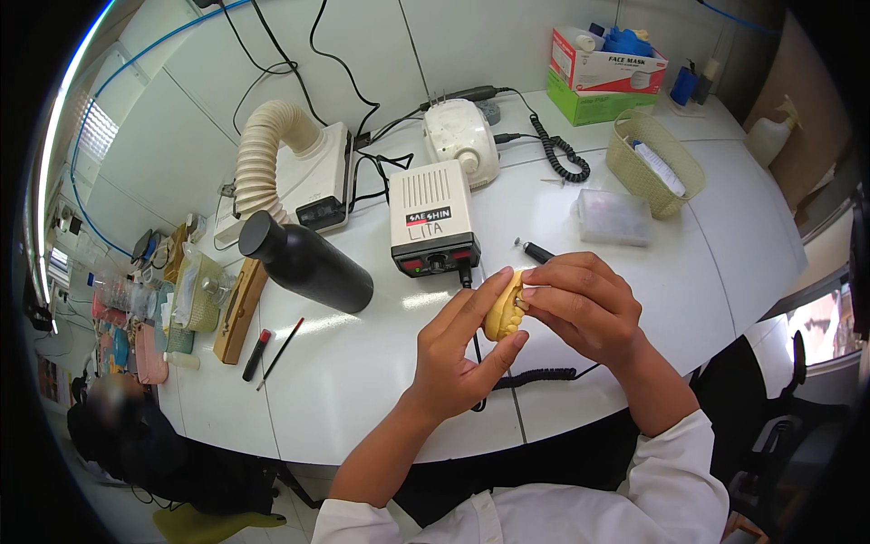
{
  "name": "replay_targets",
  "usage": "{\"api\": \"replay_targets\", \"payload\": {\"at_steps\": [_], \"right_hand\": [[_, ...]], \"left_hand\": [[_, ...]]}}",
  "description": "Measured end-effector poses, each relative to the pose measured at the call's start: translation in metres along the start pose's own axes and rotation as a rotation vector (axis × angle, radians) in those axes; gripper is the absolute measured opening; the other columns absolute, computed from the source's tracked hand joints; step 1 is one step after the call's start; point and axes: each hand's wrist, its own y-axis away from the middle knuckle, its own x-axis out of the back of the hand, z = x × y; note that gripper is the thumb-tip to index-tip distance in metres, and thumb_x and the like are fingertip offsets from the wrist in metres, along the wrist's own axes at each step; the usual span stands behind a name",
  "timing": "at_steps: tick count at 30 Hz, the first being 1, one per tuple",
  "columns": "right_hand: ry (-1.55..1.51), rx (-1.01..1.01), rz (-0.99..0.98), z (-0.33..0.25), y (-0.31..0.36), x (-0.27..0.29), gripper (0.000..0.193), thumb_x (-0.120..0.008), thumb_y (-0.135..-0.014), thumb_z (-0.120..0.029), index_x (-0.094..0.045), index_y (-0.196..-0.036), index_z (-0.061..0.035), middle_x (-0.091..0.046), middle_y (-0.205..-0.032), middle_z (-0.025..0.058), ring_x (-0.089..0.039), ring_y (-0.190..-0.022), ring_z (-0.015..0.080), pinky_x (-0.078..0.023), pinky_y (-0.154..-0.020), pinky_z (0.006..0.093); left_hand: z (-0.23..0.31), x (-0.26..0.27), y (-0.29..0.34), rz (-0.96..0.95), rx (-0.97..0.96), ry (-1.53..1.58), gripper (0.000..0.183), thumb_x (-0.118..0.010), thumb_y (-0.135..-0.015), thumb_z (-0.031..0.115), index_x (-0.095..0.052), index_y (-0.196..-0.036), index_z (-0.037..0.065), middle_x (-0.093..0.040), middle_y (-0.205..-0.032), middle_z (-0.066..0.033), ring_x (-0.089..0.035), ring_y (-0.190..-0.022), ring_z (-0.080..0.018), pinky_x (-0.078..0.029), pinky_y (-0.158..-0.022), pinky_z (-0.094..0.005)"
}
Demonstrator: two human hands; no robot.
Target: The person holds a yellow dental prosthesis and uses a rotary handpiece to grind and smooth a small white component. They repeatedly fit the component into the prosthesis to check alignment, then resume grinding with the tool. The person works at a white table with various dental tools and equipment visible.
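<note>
Above the front part of the white table, a yellow dental cast (499, 319) with a row of moulded teeth is held up on its side. My left hand (458, 349) grips it, with the thumb along the lower edge and the fingers behind the upper edge. From the right, my right hand (584, 304) reaches to the tooth side, its thumb and fingers pinched together against the cast. A small greyish spot shows by those fingertips; whether it is a separate piece, I cannot tell. Just beyond the right hand lies a dark handpiece (539, 253), partly hidden by the fingers.
A cream control box (433, 210) stands beyond my hands, its cable running down behind them. Leftward are a black bottle (313, 270), a ribbed hose unit (263, 159), a red-black pen (256, 355) and a thin brush (281, 354). Rightward sit a clear case (614, 218) and a basket (684, 195).
</note>
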Motion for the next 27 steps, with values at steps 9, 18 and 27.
{"api": "replay_targets", "payload": {"at_steps": [9,18,27], "right_hand": [[0.003,0.074,0.054,-0.001,0.001,-0.003,0.026,-0.075,-0.071,-0.005,-0.070,-0.096,-0.0051,-0.070,-0.101,0.0083,-0.068,-0.089,0.0241,-0.059,-0.074,0.0318],[0.089,0.029,-0.103,-0.002,-0.001,-0.002,0.029,-0.072,-0.070,-0.005,-0.071,-0.099,-0.0033,-0.070,-0.100,0.0076,-0.068,-0.085,0.0225,-0.058,-0.070,0.0301],[0.075,-0.072,-0.110,-0.002,0.004,-0.009,0.025,-0.075,-0.075,-0.003,-0.068,-0.099,-0.0029,-0.070,-0.095,0.0071,-0.067,-0.081,0.0229,-0.057,-0.070,0.0321]], "left_hand": [[0.000,0.002,0.002,0.028,-0.104,-0.042,0.056,-0.077,-0.084,0.012,-0.056,-0.135,-0.002,-0.067,-0.108,-0.0190,-0.064,-0.083,-0.0219,-0.053,-0.075,-0.0299],[-0.005,-0.001,0.006,0.020,0.122,0.097,0.051,-0.071,-0.091,0.017,-0.056,-0.135,-0.004,-0.069,-0.101,-0.0155,-0.065,-0.078,-0.0140,-0.052,-0.071,-0.0265],[0.001,-0.005,0.008,0.024,0.522,0.420,0.049,-0.066,-0.098,0.027,-0.055,-0.135,-0.004,-0.062,-0.080,-0.0025,-0.055,-0.064,-0.0045,-0.045,-0.057,-0.0197]]}}
